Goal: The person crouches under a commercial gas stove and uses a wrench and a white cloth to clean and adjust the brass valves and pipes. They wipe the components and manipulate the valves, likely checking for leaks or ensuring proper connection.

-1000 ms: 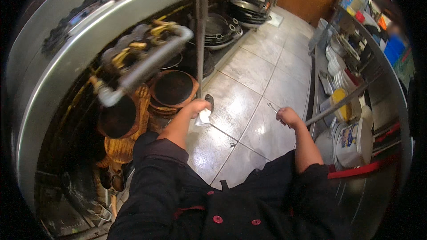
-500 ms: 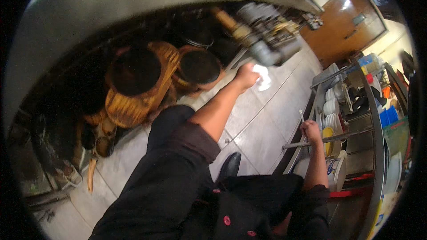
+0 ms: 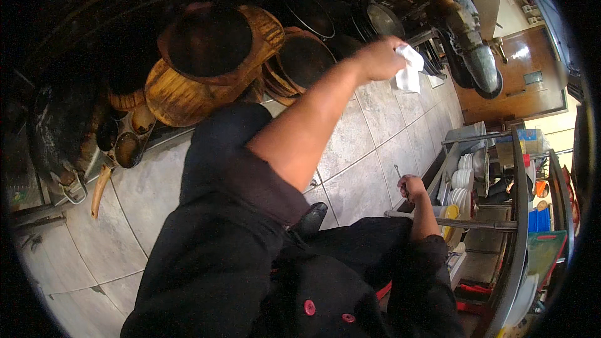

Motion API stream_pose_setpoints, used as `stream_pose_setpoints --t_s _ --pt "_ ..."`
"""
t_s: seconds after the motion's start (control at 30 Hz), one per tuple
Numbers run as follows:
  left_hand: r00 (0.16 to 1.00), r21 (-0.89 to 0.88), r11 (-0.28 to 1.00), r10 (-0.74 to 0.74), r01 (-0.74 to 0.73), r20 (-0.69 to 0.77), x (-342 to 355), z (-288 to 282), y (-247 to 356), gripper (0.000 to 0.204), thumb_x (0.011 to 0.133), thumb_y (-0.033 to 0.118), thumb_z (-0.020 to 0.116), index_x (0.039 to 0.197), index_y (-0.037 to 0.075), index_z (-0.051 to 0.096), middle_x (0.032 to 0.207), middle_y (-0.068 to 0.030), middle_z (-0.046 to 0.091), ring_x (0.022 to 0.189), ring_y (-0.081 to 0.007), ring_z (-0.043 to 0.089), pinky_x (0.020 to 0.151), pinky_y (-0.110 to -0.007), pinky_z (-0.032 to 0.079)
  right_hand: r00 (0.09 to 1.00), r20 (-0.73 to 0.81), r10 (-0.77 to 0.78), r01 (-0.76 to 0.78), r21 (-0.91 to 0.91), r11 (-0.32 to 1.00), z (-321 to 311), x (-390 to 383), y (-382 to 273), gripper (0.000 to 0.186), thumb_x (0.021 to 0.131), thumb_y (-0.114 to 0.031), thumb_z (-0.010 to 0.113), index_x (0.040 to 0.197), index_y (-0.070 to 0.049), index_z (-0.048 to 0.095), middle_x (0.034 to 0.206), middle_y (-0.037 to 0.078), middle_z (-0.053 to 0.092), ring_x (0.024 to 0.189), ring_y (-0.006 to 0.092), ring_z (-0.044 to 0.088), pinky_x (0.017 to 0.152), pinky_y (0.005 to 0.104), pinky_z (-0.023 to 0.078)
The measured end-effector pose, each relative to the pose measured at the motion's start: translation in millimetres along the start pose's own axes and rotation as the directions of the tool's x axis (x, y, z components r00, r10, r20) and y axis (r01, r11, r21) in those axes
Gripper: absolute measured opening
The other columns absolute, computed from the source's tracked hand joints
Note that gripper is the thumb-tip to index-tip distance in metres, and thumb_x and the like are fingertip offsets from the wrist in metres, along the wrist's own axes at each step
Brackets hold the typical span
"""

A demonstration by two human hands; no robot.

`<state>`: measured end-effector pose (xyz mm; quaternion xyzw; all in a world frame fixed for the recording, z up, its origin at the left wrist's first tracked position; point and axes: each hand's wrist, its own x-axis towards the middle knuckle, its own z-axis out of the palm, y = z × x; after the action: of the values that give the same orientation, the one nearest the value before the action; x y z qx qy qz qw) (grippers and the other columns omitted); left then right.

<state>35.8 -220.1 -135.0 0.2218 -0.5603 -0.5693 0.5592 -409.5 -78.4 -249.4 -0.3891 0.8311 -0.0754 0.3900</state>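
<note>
Left hand (image 3: 380, 60) gripping a white sheet (image 3: 410, 70), right hand (image 3: 410, 189) gripping a slim metal tool (image 3: 398, 173)

The left hand reaches out at the end of an outstretched forearm, its fingers closed on the white sheet. The sheet lies at the far side of that grip, bunched where the fingers pinch it and hanging loose to the right and below; whether it is cloth or paper I cannot tell. The right hand is curled into a fist, lower and nearer the body, well apart from the left. The metal tool runs through this grip, and its narrow end sticks out beyond the fingers, up and to the left; the rest is hidden by the hand.

To the right of the left grip is a thick grey pipe (image 3: 479, 65), apart from the sheet. Left of the same grip, a round dark plate (image 3: 305, 61) sits near the forearm, and further left a larger dark plate (image 3: 210, 43) rests over a wooden board (image 3: 178, 97). A metal pan (image 3: 384, 20) shows just above that hand. Pale floor tiles (image 3: 360, 131) spread between both grips. Right of the right grip, a metal rack (image 3: 482, 224) holds white plates (image 3: 462, 179), with a yellow container (image 3: 451, 215) just below the hand.
</note>
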Motion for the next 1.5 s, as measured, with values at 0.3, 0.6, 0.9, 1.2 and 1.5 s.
stream_pose_setpoints --t_s 0.3,0.6,0.9,1.2,1.5 --pt "0.951 -0.186 0.933 0.300 -0.308 -0.074 -79 -51 126 0.037 0.080 0.002 0.062 0.116 -0.002 0.054 0.104 -0.0103 0.064 0.094 -0.0180 0.061 0.084 -0.030 0.048 0.987 0.105 -0.125 0.123 0.029 0.992 32 41 -51 0.014 0.076 -0.009 0.051 0.069 0.000 0.060 0.053 0.009 0.049 0.040 0.0187 0.045 0.036 0.0331 0.032" --pt "0.884 -0.452 0.790 0.230 -0.414 -0.408 -101 -7 122 0.018 0.092 0.014 0.047 0.103 0.003 0.056 0.094 -0.0060 0.059 0.086 -0.0179 0.060 0.078 -0.037 0.052 0.986 0.134 -0.103 0.125 -0.167 0.978 34 23 -85 0.017 0.076 -0.014 0.052 0.070 -0.002 0.062 0.055 0.009 0.052 0.042 0.0185 0.048 0.036 0.0338 0.034" --pt "0.876 -0.437 0.856 0.037 -0.276 -0.481 -84 -11 93 0.027 0.083 0.011 0.062 0.108 0.003 0.054 0.097 -0.0074 0.061 0.088 -0.0173 0.060 0.080 -0.031 0.049 0.978 0.149 -0.145 0.161 -0.101 0.982 27 42 -65 0.019 0.077 -0.018 0.051 0.069 -0.004 0.062 0.053 0.007 0.051 0.041 0.0164 0.045 0.034 0.0327 0.031" --pt "0.978 -0.645 0.740 0.086 -0.190 -0.190 -44 7 94 0.037 0.088 0.037 0.058 0.113 0.010 0.057 0.112 -0.0069 0.061 0.104 -0.0231 0.058 0.098 -0.040 0.043 0.990 0.097 -0.100 0.093 0.068 0.993 14 48 -45 0.017 0.074 -0.016 0.054 0.068 -0.002 0.063 0.054 0.009 0.052 0.041 0.0192 0.049 0.034 0.0345 0.033" --pt "0.979 0.014 1.000 0.004 -0.001 -0.204 -95 -23 79 0.039 0.083 0.031 0.064 0.108 0.001 0.059 0.104 -0.0108 0.063 0.092 -0.0234 0.062 0.083 -0.038 0.050 0.988 0.094 -0.122 0.105 0.171 0.980 11 63 -34 0.020 0.077 -0.014 0.052 0.066 -0.002 0.063 0.052 0.010 0.051 0.040 0.0192 0.047 0.036 0.0348 0.033"
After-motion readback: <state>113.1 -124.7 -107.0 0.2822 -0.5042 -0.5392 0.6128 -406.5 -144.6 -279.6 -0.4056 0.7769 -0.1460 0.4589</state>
